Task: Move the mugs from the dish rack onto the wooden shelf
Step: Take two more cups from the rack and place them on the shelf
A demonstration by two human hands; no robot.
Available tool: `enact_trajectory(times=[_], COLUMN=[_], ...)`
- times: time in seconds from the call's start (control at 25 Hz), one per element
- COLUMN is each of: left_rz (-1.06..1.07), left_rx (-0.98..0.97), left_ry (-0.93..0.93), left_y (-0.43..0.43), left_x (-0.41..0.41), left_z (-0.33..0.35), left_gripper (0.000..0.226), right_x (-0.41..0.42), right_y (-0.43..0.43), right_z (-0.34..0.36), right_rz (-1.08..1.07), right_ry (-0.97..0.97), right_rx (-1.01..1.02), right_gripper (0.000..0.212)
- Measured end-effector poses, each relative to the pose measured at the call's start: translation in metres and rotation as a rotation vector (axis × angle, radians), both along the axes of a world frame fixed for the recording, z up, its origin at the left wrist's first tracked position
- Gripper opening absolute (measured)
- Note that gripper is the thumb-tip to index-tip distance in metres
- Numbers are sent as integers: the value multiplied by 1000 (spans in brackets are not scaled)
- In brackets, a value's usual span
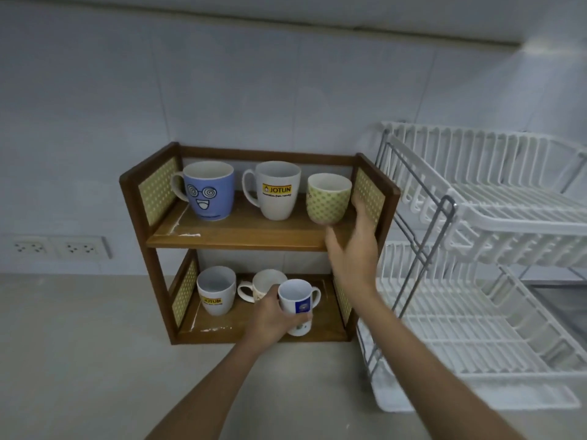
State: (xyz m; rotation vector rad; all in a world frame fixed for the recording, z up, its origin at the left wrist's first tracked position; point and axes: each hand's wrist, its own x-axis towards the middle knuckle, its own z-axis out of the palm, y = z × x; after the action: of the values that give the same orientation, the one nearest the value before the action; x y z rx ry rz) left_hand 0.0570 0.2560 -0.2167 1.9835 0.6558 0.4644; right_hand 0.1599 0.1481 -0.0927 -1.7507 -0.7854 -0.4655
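A person's left hand [270,315] is gripping a white mug [297,304] on the wooden shelf's [241,238] lower level. Farther up, the right hand [352,249] is apparently cupping a green mug [327,198] on top. The dish rack [495,249] is standing beside them.

Both bare forearms reach forward and up from the lower edge of the view. The left hand [270,315] is lower, fingers wrapped around a white mug [298,304]. The right hand [352,249] is raised higher, thumb and fingers curled around a green patterned cup [327,198].
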Motion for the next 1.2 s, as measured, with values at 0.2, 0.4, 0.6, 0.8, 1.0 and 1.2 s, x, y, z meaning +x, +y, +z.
enact_trajectory(times=[0.2,0.4,0.6,0.8,1.0,1.2], left_rz=[37,53,95,108,67,-38], left_rx=[46,109,153,185,206,225], left_ry=[-13,76,119,106,145,110], left_y=[-2,-7,-9,-6,2,1], left_x=[21,51,80,99,110,82], left_z=[7,2,-22,-42,-43,-16], left_gripper=[74,78,78,79,80,83], right_x=[-78,-68,-67,-63,-61,-63], right_y=[-71,-82,-84,-83,-83,-82], right_z=[-154,-222,-239,-241,-240,-242], right_rz=[130,50,54,43,55,58], right_ry=[225,134,91,94,111,134], right_rx=[-289,-946,-1028,-1004,-999,-1025], right_gripper=[51,67,74,77,78,78])
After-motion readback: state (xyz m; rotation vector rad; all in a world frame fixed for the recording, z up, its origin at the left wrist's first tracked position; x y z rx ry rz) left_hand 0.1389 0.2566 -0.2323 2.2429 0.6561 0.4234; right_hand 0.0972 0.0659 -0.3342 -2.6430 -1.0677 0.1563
